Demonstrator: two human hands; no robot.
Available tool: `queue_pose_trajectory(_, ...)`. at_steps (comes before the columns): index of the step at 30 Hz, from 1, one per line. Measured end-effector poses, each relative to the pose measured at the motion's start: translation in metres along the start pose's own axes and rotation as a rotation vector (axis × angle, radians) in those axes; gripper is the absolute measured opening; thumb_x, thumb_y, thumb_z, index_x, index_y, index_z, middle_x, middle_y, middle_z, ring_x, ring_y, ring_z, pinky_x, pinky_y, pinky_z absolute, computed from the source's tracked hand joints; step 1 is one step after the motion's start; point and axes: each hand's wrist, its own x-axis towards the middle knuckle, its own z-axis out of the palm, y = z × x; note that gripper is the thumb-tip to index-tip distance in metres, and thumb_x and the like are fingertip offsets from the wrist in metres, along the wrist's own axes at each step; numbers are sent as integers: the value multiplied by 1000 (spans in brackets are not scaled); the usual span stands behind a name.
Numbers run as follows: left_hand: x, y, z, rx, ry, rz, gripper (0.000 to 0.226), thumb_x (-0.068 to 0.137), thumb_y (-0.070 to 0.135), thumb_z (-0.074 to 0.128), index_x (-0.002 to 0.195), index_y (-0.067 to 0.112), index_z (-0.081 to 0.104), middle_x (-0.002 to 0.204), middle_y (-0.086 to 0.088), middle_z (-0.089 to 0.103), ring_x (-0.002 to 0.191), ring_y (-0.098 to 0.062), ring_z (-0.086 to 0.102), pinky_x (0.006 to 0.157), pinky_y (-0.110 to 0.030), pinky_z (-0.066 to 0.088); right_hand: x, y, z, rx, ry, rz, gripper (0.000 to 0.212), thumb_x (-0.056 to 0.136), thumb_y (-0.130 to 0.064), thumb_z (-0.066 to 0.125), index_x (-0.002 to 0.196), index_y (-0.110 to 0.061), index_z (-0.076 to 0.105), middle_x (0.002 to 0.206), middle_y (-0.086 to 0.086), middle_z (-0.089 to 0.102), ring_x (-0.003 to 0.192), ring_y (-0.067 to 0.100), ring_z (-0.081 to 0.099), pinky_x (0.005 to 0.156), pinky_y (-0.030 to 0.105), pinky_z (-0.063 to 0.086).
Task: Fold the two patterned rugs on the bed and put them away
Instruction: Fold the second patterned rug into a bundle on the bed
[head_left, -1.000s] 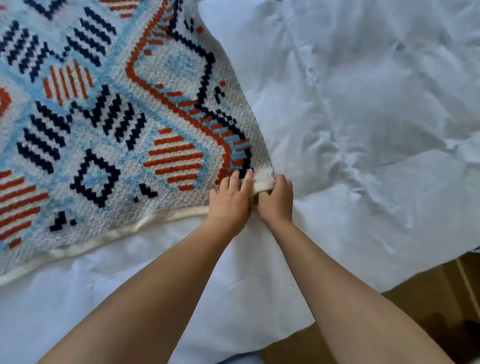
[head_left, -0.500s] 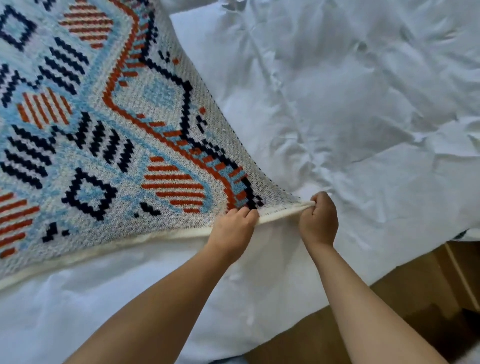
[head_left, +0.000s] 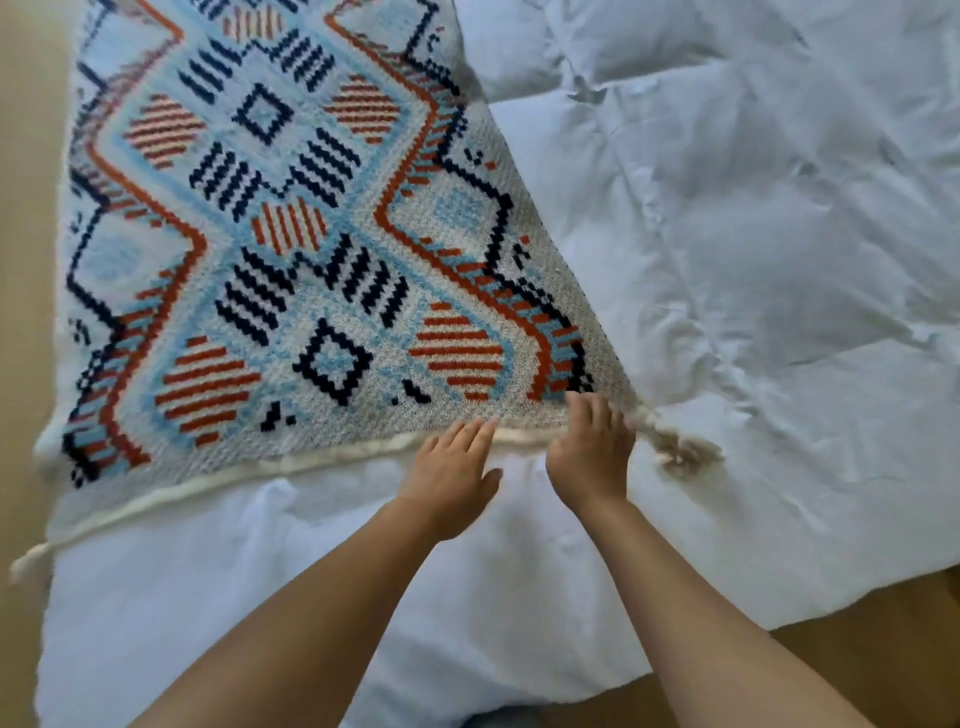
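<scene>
The bed (head_left: 727, 571) is covered by a crumpled white duvet (head_left: 753, 234), bare to the right of the fingers (head_left: 470, 434) and behind them toward the wrists. The rug (head_left: 291, 249) lies spread on it, reaching up and left from the fingertips. Its cream hem (head_left: 260, 467) runs at the fingertips, and a tassel (head_left: 680, 457) lies just to their right.

The knitted rug with a pale blue, navy and orange geometric pattern (head_left: 291, 249) runs off the top edge, so its far end is out of sight, and its left side is smeared. The cream tassel at its near right corner (head_left: 680, 457) is a blur without clear strands. The right hand (head_left: 589, 457) has blurred fingertips; whether they press the rug cannot be told. The rumpled white duvet (head_left: 753, 260) is cropped at the right.
</scene>
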Motion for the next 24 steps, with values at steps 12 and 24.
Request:
queue_pose_trajectory(12,-268,-196,-45,55,271,-155,60,97,43,29,147,17,10,156,-1,12,144,-19,7,115,-38,11,-162,-272,20,-4,-17,-214,36,84,-14,45,118,-3,45,122,14,50,111,30,43,91,37,36)
queue_pose_trajectory(24,-348,-316,-61,229,92,-54,62,96,39,32,148,18,4,157,-1,9,144,-19,7,113,-41,15,-207,-375,71,-40,-54,-96,42,89,-19,41,128,-6,38,137,12,41,124,29,37,95,37,35)
